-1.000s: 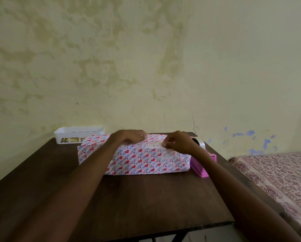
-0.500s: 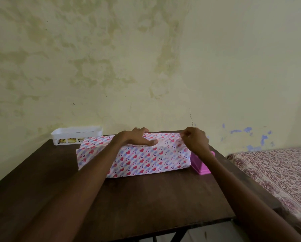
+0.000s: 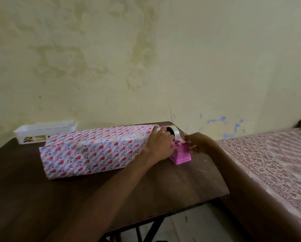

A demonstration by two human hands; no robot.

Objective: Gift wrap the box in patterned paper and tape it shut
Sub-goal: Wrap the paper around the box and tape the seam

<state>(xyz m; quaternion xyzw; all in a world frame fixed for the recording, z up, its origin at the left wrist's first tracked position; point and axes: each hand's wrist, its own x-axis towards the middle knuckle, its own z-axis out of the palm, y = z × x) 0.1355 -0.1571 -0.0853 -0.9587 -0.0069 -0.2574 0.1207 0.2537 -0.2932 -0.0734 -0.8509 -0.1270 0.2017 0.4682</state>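
Note:
A long box point(image 3: 94, 151) wrapped in white paper with red and blue hearts lies on the dark wooden table point(image 3: 41, 198). At its right end stands a pink tape dispenser point(image 3: 181, 156) with a roll of clear tape point(image 3: 177, 134). My left hand point(image 3: 161, 145) grips the dispenser's left side, its fingers curled over the roll. My right hand point(image 3: 198, 143) pinches the tape end at the dispenser's front top. Neither hand touches the top of the box.
A white plastic basket point(image 3: 45, 131) sits at the back left of the table against the stained wall. A bed with a patterned cover point(image 3: 271, 163) stands close to the table's right edge. The dispenser is near the table's far right corner.
Both hands left the top of the box and moved right to the tape dispenser. The view has swung right and closer.

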